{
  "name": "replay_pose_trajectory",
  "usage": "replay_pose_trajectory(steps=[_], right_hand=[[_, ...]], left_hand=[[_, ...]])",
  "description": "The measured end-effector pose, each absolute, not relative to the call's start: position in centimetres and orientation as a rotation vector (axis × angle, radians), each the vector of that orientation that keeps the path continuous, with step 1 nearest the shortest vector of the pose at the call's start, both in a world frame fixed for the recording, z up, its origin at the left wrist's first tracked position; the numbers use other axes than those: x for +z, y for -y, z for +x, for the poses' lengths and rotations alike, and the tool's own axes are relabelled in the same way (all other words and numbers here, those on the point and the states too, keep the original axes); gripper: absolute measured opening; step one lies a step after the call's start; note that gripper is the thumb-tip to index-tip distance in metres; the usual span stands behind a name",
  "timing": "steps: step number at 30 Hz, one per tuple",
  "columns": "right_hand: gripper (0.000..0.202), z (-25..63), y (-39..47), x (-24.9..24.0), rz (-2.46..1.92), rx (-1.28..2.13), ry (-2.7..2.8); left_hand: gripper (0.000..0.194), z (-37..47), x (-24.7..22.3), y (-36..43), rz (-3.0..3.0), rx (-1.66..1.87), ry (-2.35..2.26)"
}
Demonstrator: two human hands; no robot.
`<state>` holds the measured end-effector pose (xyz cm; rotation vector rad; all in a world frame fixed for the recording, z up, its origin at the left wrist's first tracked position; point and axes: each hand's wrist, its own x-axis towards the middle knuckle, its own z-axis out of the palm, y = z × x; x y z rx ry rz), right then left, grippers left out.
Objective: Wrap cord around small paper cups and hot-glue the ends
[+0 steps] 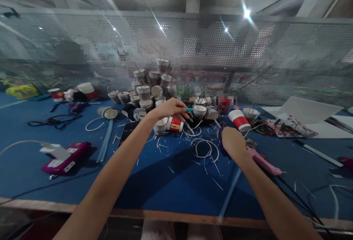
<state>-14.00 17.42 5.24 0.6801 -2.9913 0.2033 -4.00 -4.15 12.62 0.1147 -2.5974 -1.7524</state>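
Note:
My left hand (176, 109) reaches over the middle of the table, fingers apart and bent downward, with long teal nails. Its fingertips are close beside a small whitish pot (199, 111); whether they touch it I cannot tell. Below the fingers lies a red-and-white paper cup (174, 124). My right hand (234, 141) is closed around the dark blue handles of what look like scissors (220, 142), blades mostly hidden. Loops of white cord (205, 149) and thin white scraps lie between the hands. A pink glue gun (264, 161) rests beside my right forearm.
Many similar pots (143, 92) are piled against the perforated metal screen (190, 41). A phone (127, 131) lies behind my left forearm. At left is a purple power strip (66, 159) with a white charger. Another red-and-white cup (239, 120) and a plastic bag (292, 126) are right.

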Motion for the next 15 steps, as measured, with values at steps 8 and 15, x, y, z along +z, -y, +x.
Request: replay_pose_trajectory(steps=[8, 15], right_hand=[[0.028, -15.2, -18.1, 4.9, 0.830, 0.179, 2.928], [0.022, -14.8, -13.7, 7.7, 1.443, 0.314, 2.396]], left_hand=[[0.021, -3.9, 13.5, 3.6, 0.163, -1.723, 2.283], [0.024, -3.7, 13.8, 4.0, 0.226, -1.707, 2.146]])
